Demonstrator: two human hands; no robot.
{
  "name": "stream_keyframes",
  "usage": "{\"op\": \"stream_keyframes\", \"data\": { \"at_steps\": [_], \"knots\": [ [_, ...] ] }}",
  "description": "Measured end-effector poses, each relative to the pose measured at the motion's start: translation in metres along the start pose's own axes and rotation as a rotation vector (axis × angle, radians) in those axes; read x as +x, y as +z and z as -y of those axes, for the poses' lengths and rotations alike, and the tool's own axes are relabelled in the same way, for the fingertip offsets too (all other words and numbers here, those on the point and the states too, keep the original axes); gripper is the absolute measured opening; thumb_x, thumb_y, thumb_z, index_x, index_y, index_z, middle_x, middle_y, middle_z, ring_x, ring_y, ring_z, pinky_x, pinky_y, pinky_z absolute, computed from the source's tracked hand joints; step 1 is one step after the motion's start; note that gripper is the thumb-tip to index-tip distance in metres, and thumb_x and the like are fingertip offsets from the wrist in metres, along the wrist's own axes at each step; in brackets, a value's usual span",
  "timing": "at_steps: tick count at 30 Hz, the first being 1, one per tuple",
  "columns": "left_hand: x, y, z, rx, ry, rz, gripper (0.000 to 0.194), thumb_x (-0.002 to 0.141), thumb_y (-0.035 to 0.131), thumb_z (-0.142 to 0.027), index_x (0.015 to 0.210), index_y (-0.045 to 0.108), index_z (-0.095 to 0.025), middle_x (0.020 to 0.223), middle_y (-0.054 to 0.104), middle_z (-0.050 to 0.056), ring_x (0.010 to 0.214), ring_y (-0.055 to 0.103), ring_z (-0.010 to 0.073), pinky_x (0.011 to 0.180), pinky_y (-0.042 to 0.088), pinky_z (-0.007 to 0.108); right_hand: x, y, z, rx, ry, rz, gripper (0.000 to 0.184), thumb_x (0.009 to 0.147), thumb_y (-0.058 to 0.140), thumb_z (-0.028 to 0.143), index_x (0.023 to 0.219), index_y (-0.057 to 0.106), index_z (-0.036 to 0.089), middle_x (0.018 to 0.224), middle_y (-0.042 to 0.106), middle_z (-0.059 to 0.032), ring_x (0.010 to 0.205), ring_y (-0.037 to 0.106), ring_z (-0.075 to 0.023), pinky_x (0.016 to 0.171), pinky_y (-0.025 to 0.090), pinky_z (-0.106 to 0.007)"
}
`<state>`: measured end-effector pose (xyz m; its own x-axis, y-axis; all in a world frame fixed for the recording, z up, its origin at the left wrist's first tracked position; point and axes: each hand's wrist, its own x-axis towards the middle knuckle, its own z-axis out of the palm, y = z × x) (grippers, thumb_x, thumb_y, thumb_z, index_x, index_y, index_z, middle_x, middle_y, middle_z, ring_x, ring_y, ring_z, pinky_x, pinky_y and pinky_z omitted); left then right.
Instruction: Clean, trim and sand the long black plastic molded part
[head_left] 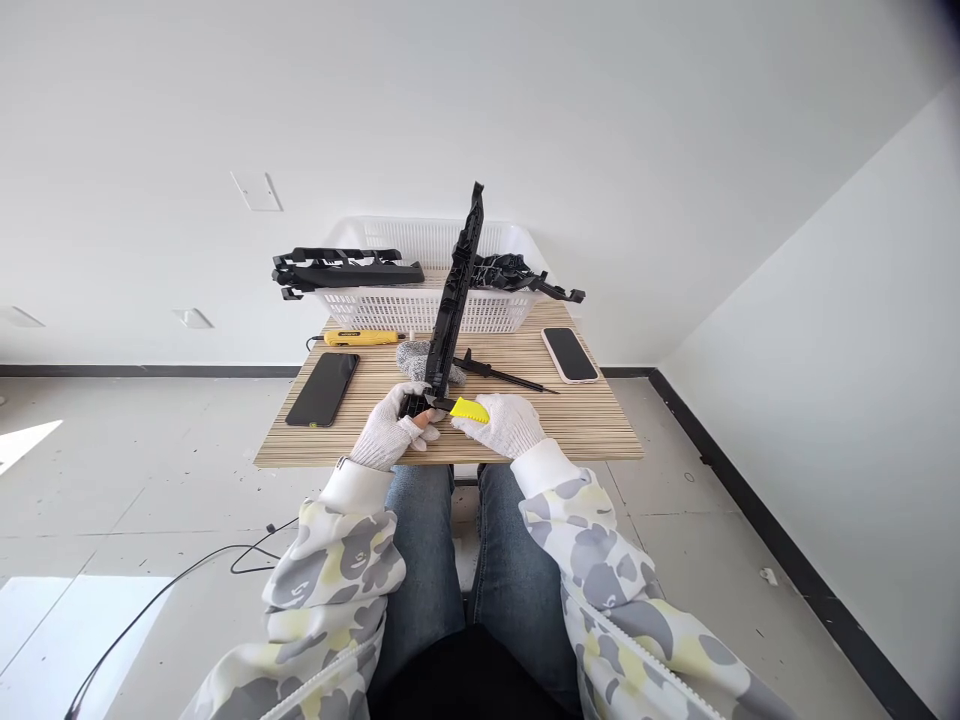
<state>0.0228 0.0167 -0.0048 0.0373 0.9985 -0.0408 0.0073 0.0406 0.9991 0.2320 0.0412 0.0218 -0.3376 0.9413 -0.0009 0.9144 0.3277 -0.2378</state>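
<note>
My left hand (394, 428), in a white fingerless glove, grips the lower end of a long black plastic part (451, 305) that stands up at a slant over the table. My right hand (504, 424), gloved the same way, is closed round the yellow handle of a utility knife (470, 409). The knife's dark front end points left and meets the part close to my left fingers; the exact contact is too small to make out. A grey cloth (412, 357) lies behind the part's lower end.
A white plastic basket (427, 312) with black plastic parts (349, 272) is at the table's back. On the striped table (592, 440) lie a yellow corded tool (361, 338), a black caliper-like tool (506, 377), a dark phone (324, 390) and a pink-edged phone (570, 355). A cable (172, 580) crosses the floor.
</note>
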Motion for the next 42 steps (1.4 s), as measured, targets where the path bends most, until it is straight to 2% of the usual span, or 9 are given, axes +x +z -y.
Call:
{"op": "stream_keyframes", "data": {
  "at_steps": [9,24,34,42],
  "knots": [
    [0.0,0.0,0.0,-0.005,-0.006,-0.001,0.059,0.073,0.081,-0.048,0.115,0.049,-0.021,0.09,0.077,0.006,0.06,0.074,0.0166,0.042,0.053,0.019,0.0,0.002,0.0,0.029,0.015,-0.027,0.059,0.087,0.055,0.077,0.094,0.075,0.023,0.087,0.078,-0.0087,0.089,0.074,-0.0266,0.066,0.042,-0.03],
    [0.005,0.001,0.01,-0.001,0.028,-0.028,0.057,0.073,0.08,-0.046,0.112,0.047,-0.022,0.101,0.072,0.005,0.061,0.073,0.0146,0.043,0.055,0.019,-0.002,0.005,0.005,-0.022,0.04,-0.057,0.063,0.089,0.05,0.078,0.097,0.075,0.021,0.087,0.078,-0.012,0.088,0.075,-0.0283,0.066,0.043,-0.031],
    [-0.007,0.009,-0.004,0.002,0.06,-0.065,0.048,0.078,0.075,-0.043,0.112,0.049,-0.022,0.099,0.071,0.003,0.063,0.073,0.013,0.046,0.055,0.018,-0.001,0.009,0.004,-0.022,0.038,-0.096,0.062,0.088,0.051,0.078,0.094,0.075,0.021,0.086,0.078,-0.0106,0.086,0.075,-0.0283,0.061,0.04,-0.031],
    [0.004,0.003,0.007,-0.002,0.02,-0.014,0.058,0.072,0.078,-0.047,0.113,0.045,-0.023,0.095,0.072,0.004,0.062,0.073,0.0161,0.044,0.054,0.021,0.0,0.012,0.004,-0.012,0.041,-0.112,0.062,0.088,0.051,0.078,0.093,0.075,0.021,0.087,0.078,-0.0106,0.084,0.075,-0.0276,0.061,0.04,-0.03]
  ]
}}
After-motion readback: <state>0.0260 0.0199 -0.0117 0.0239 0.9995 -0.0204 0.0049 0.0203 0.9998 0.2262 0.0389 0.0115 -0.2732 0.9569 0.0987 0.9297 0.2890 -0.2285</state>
